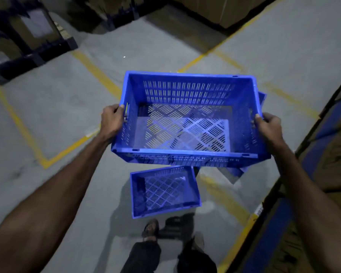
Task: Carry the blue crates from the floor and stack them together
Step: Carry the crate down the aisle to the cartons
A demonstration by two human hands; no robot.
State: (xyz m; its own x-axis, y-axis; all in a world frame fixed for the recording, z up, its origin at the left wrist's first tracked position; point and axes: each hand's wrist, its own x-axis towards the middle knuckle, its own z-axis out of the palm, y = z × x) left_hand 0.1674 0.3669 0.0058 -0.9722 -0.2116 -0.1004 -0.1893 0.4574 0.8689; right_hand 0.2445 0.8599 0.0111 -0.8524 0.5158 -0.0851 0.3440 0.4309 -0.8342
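Hands, left [112, 119] and right [269, 125] (arms outstretched), grip blue crate [185, 152] handles.

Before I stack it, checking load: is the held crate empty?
Empty: the slotted floor of the held crate shows bare between both hands.

We see only blue corners of a further crate [262, 99] past the carried crate [185, 152] at centre right. Upper-left pallet boxes [34, 28] are blurred, and the lower-right rack [323, 174] is cut off.
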